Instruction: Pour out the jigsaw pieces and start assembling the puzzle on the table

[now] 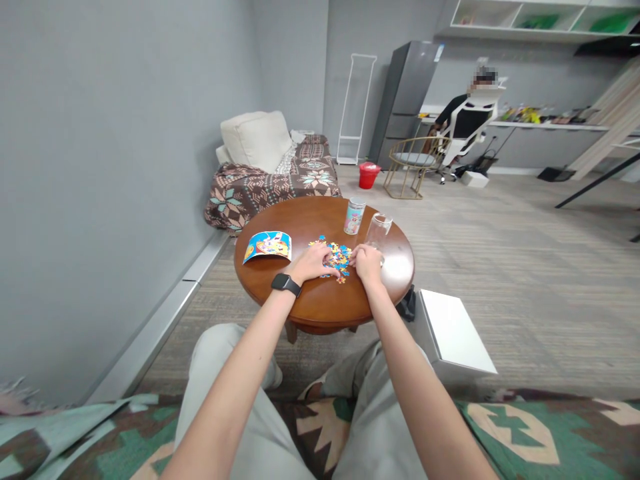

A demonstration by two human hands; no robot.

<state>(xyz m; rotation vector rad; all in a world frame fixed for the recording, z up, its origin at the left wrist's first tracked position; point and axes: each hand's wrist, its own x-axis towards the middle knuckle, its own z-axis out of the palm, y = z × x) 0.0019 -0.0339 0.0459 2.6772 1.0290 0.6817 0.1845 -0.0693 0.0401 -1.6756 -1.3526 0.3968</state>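
A loose pile of small colourful jigsaw puzzle pieces [339,255] lies on the round brown wooden table [320,303]. My left hand [314,262], with a black watch on its wrist, rests at the pile's left side, thumb and fingers apart around some pieces. At the right edge of the pile, my right hand [367,262] has its fingers curled together; whatever they may hold is hidden. Just behind that hand stands a clear glass [379,228]. A printed can [355,217] with a pink and blue picture stands upright beyond the pile. Left of my left hand lies a curved picture sheet [269,245].
A white box [455,327] stands on the floor right of the table. Behind the table are a sofa with a patterned cover [305,175], a red bin [369,176] and a gold-framed chair [413,160]. A person [453,110] sits farther back, near a grey fridge [407,93].
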